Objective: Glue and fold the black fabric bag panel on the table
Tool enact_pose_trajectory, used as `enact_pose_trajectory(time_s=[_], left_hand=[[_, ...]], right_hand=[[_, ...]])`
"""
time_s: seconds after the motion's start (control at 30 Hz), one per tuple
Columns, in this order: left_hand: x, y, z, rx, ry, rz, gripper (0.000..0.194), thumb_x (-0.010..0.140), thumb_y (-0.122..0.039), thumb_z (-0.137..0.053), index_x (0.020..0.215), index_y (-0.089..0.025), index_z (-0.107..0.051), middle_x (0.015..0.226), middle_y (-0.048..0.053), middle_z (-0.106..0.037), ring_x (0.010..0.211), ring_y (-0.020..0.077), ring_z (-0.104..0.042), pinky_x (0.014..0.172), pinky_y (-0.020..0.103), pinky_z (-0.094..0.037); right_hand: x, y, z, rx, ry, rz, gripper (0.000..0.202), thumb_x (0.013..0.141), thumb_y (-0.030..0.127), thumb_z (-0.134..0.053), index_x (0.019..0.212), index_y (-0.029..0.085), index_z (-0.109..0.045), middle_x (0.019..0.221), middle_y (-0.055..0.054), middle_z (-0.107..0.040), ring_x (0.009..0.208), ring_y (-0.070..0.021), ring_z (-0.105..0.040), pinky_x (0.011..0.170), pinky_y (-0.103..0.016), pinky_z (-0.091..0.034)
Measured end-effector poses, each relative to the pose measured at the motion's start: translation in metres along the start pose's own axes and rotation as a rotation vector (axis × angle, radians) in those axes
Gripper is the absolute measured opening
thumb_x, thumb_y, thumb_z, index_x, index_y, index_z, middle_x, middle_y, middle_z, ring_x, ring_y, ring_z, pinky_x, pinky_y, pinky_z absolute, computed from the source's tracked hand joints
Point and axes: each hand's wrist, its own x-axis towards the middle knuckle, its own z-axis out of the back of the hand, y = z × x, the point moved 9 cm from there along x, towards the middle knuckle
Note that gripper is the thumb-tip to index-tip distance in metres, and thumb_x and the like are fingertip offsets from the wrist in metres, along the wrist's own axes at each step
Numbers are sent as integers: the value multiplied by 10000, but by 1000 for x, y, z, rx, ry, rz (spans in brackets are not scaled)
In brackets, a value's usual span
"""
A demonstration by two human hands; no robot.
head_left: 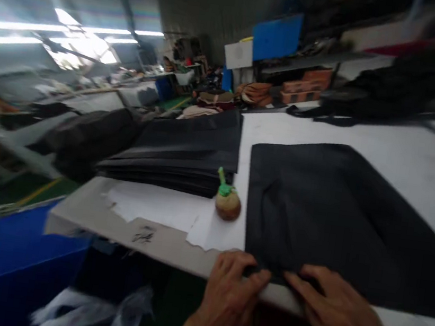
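A large black sheet [326, 215], of cloth or leather, lies on the white-topped table with a few creases near its left side. At its near left corner, my left hand [230, 290] has thumb and fingers closed on the edge. Close beside it, my right hand [337, 307] pinches the same near edge, thumb toward the left hand. The fingertips of both hands partly hide the edge between them. A small round brown-and-cream object with a green stem-like top [228, 204] stands left of the sheet.
A stack of black sheets [191, 143] lies on the table's left part, behind torn white paper [156, 205]. Dark material [403, 94] is heaped along the back. Below the table's left edge are a blue bin [16, 259] and crumpled clear plastic [94, 310].
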Motion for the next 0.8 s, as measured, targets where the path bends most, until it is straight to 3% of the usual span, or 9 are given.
enact_pose_trajectory(time_s=[0.13, 0.4, 0.63, 0.8], left_hand=[[6, 5, 3, -35, -3, -22, 370, 835, -76, -436, 1129, -257, -566, 1045, 68, -501, 968, 224, -451, 811, 383, -416], [4, 2, 0, -88, 117, 8, 385, 820, -48, -389, 1153, -197, -515, 1112, 76, -468, 1039, 223, -412, 906, 406, -402], [4, 0, -5, 23, 159, -17, 509, 846, -156, -482, 1327, -301, -395, 1132, 71, -401, 1021, 234, -387, 856, 411, -420], [6, 0, -8, 102, 173, -40, 520, 848, -220, -520, 1333, -356, -393, 1143, 73, -366, 1010, 246, -375, 832, 423, -420]], right_hand=[[18, 7, 4, 7, 89, -89, 387, 829, 70, -371, 1078, 234, -617, 950, -92, -622, 798, -225, -600, 641, -370, -514], [14, 0, 15, 110, 33, -107, 363, 809, 28, -358, 1024, 177, -609, 949, -94, -605, 834, -194, -599, 705, -326, -544], [15, 8, 4, 60, 133, -92, 400, 829, 57, -384, 1147, 233, -550, 925, -82, -573, 768, -226, -560, 641, -399, -515], [13, 10, -5, -36, 191, -106, 435, 794, 43, -434, 1154, 260, -547, 948, -81, -565, 792, -254, -541, 645, -414, -471]])
